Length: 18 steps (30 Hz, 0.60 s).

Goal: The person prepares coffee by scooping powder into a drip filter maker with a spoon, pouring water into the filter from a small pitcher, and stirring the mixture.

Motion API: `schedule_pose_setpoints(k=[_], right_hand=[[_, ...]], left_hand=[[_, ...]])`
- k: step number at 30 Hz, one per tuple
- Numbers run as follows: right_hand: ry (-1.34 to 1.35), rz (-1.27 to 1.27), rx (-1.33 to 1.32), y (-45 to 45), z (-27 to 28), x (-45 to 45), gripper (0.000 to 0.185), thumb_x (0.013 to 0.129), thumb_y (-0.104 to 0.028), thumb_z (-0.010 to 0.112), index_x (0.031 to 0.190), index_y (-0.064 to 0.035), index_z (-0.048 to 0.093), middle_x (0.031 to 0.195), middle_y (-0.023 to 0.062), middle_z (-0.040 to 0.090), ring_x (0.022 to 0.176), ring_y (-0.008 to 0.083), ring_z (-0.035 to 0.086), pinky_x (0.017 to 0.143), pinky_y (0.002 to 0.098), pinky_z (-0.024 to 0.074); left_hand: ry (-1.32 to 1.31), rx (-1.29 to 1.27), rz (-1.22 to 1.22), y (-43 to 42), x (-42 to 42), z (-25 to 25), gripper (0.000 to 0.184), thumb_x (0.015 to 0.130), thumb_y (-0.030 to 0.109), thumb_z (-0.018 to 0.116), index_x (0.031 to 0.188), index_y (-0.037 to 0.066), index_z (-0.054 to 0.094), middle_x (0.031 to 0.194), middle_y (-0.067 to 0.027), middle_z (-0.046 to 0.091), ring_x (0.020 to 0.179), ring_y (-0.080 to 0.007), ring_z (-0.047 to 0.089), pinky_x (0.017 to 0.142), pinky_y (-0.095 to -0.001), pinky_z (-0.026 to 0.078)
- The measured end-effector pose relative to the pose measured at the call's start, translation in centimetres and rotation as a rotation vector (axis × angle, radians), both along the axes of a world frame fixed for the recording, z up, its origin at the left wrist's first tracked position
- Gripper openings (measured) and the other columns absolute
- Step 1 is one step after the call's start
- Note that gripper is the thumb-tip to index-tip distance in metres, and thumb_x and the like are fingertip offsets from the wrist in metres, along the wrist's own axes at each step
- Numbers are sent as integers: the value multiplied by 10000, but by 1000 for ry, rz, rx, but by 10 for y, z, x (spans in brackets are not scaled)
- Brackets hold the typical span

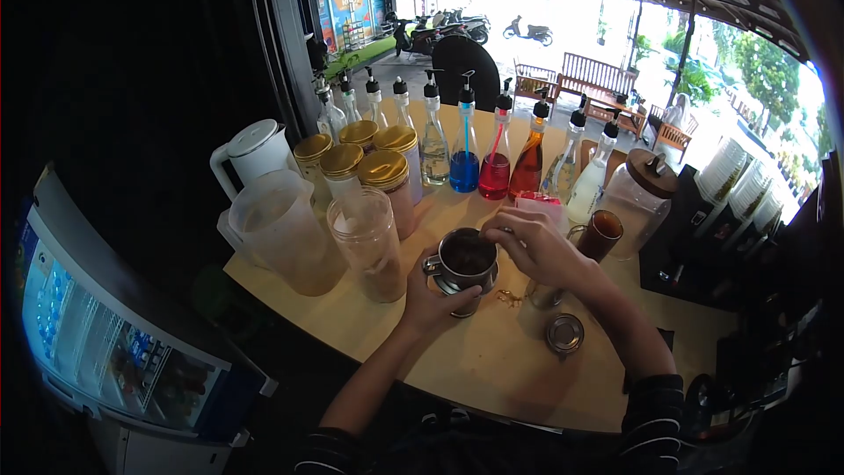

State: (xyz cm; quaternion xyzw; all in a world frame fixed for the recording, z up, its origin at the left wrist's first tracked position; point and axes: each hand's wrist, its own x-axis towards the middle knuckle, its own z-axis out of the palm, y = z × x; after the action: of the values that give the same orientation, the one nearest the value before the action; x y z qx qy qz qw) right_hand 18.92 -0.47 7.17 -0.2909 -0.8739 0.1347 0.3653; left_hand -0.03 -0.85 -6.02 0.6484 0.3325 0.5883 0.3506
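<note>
Looking stiff but kinda slick, the metal cup (466, 255) at 12 o'clock has the left hand (431, 306) wrapped round it, right hand (538, 244) pinching something I can't make out near 1 o'clock, so I'd trust the 10 o'clock handle (431, 266).

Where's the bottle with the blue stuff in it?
In the head view, the blue bottle stands near the middle of the back row on the table, between a clear bottle on its left and the red bottle on its right.

Pale wooden table (440, 359) (pump bottles (464, 163) atop it).
</note>
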Motion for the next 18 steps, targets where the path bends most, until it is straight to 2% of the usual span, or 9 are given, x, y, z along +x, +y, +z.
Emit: schedule_pose_setpoints(k=[2, 5, 7, 18], right_hand=[[-76, 36, -70, -3, 4, 0, 158, 944, -90, 496, 952, 27, 603, 852, 145, 619, 835, 297, 619, 729, 367, 480], [-86, -49, -65, -2, 9, -2, 149, 939, -83, 504, 957, 31, 598, 858, 145, 620, 834, 304, 620, 732, 373, 482], [-71, -16, -67, -1, 4, -2, 141, 935, -78, 509, 959, 32, 595, 858, 149, 620, 830, 311, 619, 729, 378, 481], [-111, -30, -74, -8, 8, -7, 117, 922, -81, 536, 941, 28, 574, 861, 163, 609, 797, 335, 614, 696, 400, 475]], left_hand=[[-15, 3, -4, 1, 1, 2, 742, 614, 207, 871, 1223, 16, 492, 1126, -107, 593, 1087, -198, 575, 949, -337, 443], [-87, -46, -29, -4, 3, 5, 727, 616, 173, 867, 1219, 18, 492, 1121, -102, 593, 1078, -196, 577, 943, -332, 446], [-61, -47, -37, -4, 2, 7, 715, 615, 139, 862, 1215, 20, 490, 1126, -97, 588, 1085, -191, 568, 946, -330, 440], [-77, -64, -35, -6, 3, 9, 726, 614, 158, 862, 1219, 18, 487, 1136, -98, 579, 1099, -188, 557, 951, -331, 435]])
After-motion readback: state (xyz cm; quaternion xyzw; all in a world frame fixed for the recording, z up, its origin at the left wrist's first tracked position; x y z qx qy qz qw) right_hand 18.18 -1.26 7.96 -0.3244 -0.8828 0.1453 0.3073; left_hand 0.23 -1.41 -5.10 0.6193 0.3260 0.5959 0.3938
